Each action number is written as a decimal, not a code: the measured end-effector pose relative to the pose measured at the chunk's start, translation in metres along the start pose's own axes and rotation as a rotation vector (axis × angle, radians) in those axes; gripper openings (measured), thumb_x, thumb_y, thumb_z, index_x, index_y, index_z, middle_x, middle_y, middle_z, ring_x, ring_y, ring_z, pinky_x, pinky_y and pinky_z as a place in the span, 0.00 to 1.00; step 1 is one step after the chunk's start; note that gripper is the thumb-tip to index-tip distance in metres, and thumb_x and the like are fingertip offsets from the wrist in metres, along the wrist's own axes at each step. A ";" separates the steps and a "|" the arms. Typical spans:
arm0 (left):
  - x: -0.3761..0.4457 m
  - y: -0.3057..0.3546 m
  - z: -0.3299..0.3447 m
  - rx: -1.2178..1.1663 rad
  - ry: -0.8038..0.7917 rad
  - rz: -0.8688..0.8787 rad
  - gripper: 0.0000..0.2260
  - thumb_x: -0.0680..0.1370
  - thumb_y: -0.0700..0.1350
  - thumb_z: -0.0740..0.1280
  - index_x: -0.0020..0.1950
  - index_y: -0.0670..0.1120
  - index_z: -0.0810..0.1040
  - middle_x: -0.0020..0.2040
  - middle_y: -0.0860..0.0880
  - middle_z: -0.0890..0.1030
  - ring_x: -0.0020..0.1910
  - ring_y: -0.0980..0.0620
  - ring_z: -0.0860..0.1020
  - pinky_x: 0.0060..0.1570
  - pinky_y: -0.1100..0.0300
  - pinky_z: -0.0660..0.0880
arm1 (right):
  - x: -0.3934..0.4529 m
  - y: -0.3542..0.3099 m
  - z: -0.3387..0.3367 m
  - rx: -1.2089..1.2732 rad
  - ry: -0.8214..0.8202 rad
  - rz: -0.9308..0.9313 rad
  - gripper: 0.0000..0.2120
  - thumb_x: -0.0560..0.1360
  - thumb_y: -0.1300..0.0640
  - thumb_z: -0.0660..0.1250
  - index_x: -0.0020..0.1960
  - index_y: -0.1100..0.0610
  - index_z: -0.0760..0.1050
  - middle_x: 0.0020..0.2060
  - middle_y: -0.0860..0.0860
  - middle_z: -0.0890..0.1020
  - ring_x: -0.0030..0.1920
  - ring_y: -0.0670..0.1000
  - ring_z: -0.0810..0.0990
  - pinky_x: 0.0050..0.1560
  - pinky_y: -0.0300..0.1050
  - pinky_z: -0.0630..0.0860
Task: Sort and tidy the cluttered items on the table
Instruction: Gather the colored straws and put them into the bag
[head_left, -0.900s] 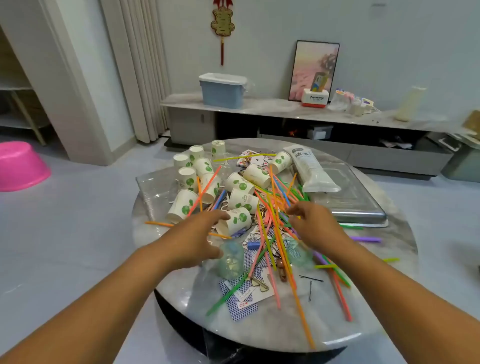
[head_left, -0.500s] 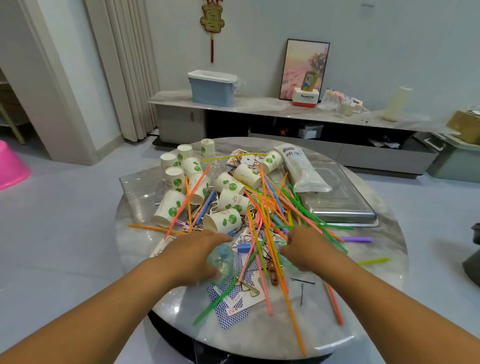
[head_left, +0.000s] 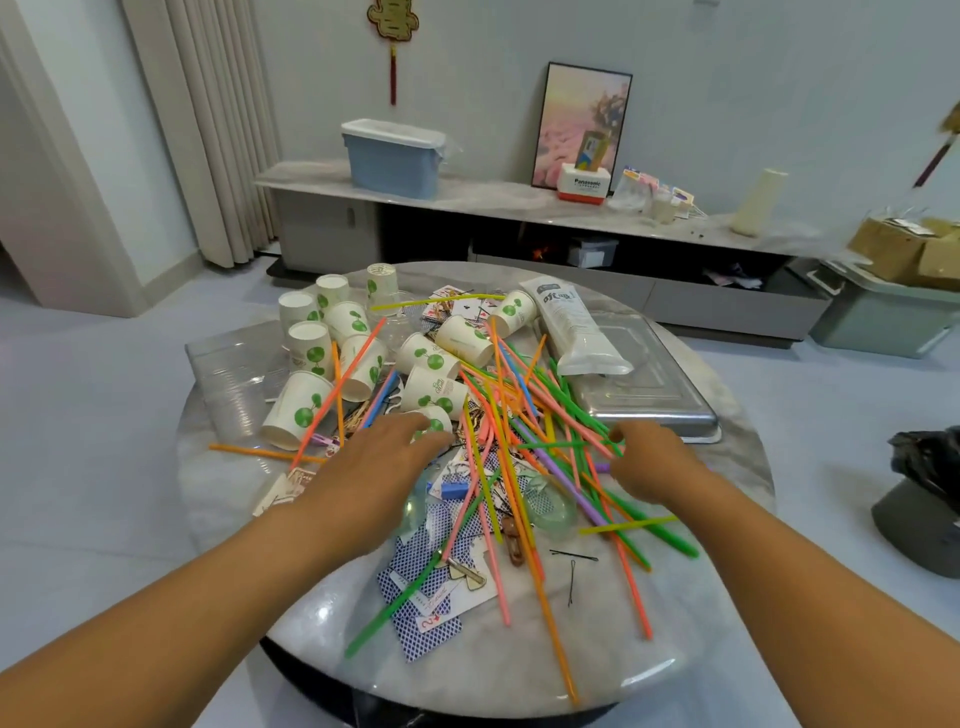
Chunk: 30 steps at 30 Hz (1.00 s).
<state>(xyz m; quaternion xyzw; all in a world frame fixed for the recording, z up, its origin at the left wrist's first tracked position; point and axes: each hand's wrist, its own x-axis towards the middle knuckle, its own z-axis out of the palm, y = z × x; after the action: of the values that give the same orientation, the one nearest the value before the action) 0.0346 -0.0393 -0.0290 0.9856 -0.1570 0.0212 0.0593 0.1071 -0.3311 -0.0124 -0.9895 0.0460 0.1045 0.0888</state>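
Pale grey room, low marble-top console (head_left: 467, 200) along the back wall carrying a blue plastic bin (head_left: 389, 158) and a framed picture (head_left: 584, 124). In front, a round table (head_left: 467, 670) with a glossy grey marble-look top, heaped with clutter. Straws (head_left: 524, 452): thin, straight, matte plastic in orange, pink, green, yellow, purple, criss-crossed over the middle and fanning toward the near edge. Paper cups (head_left: 298, 410): white with green leaf print, tapered, some upright at the far left, most tipped on their sides. Cards (head_left: 431, 587): flat, blue lattice backs, scattered under the straws near the front; more lie face up at the far side. Steel tray (head_left: 654, 395), rectangular, shiny, rounded corners, sits upside down at the right with a white plastic pouch (head_left: 576, 332) lying across its far-left corner. Clear plastic cups (head_left: 228, 374) lie stacked on their side at the left edge. Two black hairpins (head_left: 571, 566) lie on bare marble near the front right. Left hand (head_left: 374, 467): palm down, fingers loosely spread, tips on a tipped cup at the pile's left side; holds nothing. Right hand (head_left: 649, 462): palm down at the right of the straw heap beside the tray, fingers curled down among the green and purple straws; looks like it is gathering them, but an actual grip can't be confirmed from this angle.
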 end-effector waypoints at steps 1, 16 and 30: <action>0.002 0.006 0.001 -0.033 0.058 0.022 0.37 0.75 0.31 0.66 0.79 0.55 0.60 0.76 0.52 0.64 0.74 0.49 0.62 0.67 0.54 0.66 | 0.000 0.004 -0.004 0.030 -0.038 0.007 0.20 0.78 0.57 0.69 0.69 0.56 0.75 0.60 0.57 0.81 0.59 0.59 0.80 0.55 0.47 0.75; 0.037 0.061 0.031 -0.301 -0.040 -0.167 0.23 0.82 0.49 0.65 0.75 0.46 0.64 0.53 0.44 0.80 0.53 0.43 0.79 0.52 0.47 0.77 | -0.027 -0.010 0.006 0.055 -0.195 -0.126 0.10 0.76 0.56 0.70 0.45 0.64 0.81 0.39 0.58 0.86 0.41 0.55 0.87 0.44 0.48 0.83; 0.056 0.062 0.059 -0.498 -0.095 -0.366 0.37 0.74 0.43 0.74 0.77 0.45 0.58 0.59 0.43 0.79 0.53 0.43 0.81 0.52 0.47 0.79 | -0.062 -0.043 0.073 0.081 -0.174 -0.050 0.16 0.77 0.54 0.67 0.35 0.54 0.63 0.42 0.55 0.80 0.49 0.58 0.81 0.41 0.42 0.70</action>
<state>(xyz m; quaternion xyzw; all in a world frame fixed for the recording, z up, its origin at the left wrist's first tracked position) 0.0696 -0.1224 -0.0768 0.9526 0.0200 -0.0751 0.2941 0.0364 -0.2705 -0.0624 -0.9731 0.0174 0.1859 0.1351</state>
